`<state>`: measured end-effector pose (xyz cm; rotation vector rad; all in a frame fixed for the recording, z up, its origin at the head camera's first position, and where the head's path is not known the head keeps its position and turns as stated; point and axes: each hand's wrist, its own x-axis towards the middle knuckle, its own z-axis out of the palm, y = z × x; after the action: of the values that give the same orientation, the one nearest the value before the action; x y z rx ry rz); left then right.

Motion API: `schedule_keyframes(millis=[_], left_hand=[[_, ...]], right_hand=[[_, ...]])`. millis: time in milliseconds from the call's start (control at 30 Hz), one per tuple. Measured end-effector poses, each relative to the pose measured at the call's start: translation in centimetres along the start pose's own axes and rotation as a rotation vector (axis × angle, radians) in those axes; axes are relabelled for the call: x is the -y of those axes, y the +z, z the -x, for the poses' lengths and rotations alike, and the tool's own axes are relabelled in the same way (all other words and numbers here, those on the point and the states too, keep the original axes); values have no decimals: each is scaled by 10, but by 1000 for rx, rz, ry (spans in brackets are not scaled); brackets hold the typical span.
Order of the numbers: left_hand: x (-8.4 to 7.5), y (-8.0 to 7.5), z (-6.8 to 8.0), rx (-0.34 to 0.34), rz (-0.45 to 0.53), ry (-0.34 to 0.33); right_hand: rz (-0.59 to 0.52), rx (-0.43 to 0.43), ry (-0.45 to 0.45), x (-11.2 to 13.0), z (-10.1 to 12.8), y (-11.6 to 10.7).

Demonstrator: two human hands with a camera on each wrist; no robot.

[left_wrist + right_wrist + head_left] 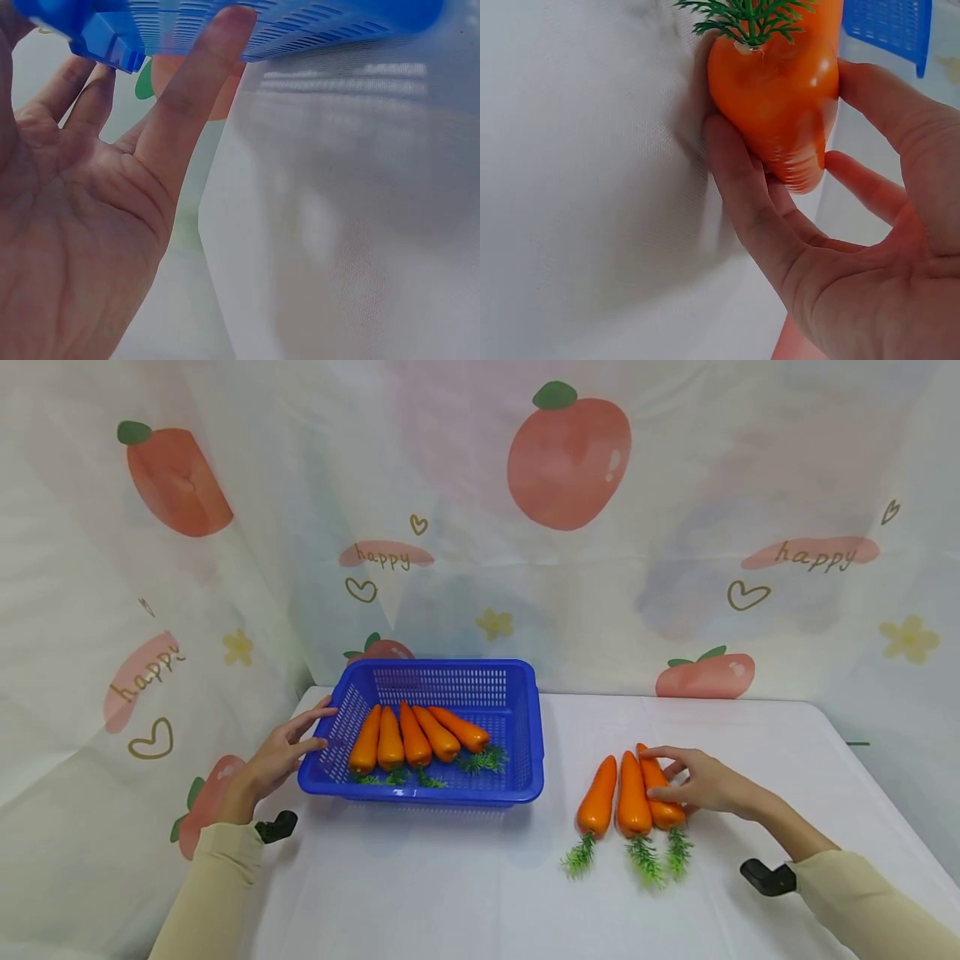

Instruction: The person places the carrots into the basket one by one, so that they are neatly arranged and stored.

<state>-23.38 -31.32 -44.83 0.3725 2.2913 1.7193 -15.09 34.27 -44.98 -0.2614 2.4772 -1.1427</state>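
My right hand [697,781] curls its fingers and thumb round the rightmost carrot [666,812], an orange one with a green leafy tuft. In the right wrist view the fingers lie along both sides of this carrot [772,97], close over the white cloth. Two more carrots, one on the left [597,802] and one in the middle [632,793], lie beside it, tufts toward me. My left hand [277,758] rests with extended fingers at the left rim of a blue plastic basket [420,795]. In the left wrist view its thumb overlaps the basket's perforated wall [315,22].
Several carrots [416,747] lie side by side in the basket, tips pointing away. A white cloth [450,885] covers the table. A printed curtain [465,468] hangs close behind and along the left side. Black wrist mounts [768,877] stick out below both sleeves.
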Motion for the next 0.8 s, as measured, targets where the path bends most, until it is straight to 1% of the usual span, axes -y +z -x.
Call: schedule_keyframes(millis=[233, 400, 533, 633, 800], left_hand=[[2, -1, 0, 23, 13, 11], [3, -2, 0, 26, 18, 14], [3, -2, 1, 23, 20, 9], [3, -1, 0, 24, 22, 10], [2, -1, 0, 29, 19, 16]], right_hand=[[-6, 28, 6, -1, -1, -6], [-6, 44, -19, 7, 2, -14], [3, 45, -15, 16, 7, -22], [8, 41, -15, 21, 9, -28], [18, 26, -49, 28, 12, -37]])
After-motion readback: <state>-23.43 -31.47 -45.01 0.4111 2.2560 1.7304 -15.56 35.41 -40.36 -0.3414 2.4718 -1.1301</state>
